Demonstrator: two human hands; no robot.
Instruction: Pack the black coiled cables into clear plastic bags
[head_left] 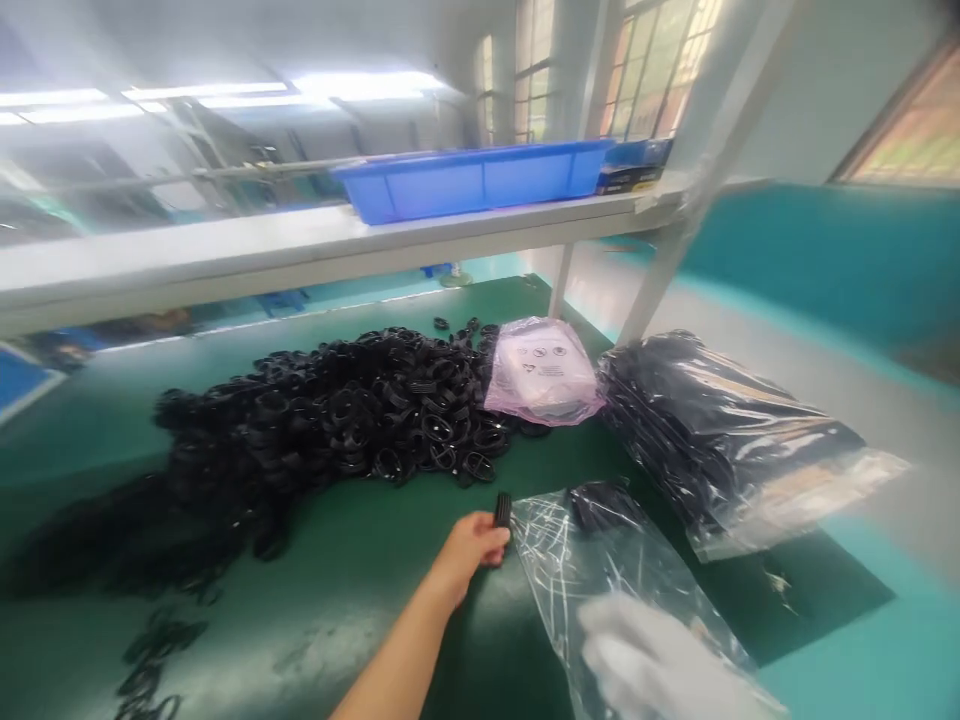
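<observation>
My bare left hand [472, 548] pinches a small black ribbed part [503, 510] between thumb and fingers, just above the green tabletop. It looks like one of the black ring-shaped parts [345, 410] heaped behind it. Beside it, to the right, lies a clear plastic bag [551, 560] with something black at its far end. My right hand [637, 645], in a white glove, is over the near part of this bag. Motion blurs its fingers, so their grip does not show.
A pinkish bag [544, 365] with printed symbols lies right of the heap. Farther right is a large clear bag packed with black items [720, 430]. A shelf [285, 250] spans the bench at the back, carrying a blue bin [480, 185]. Loose rings [146, 670] lie front left.
</observation>
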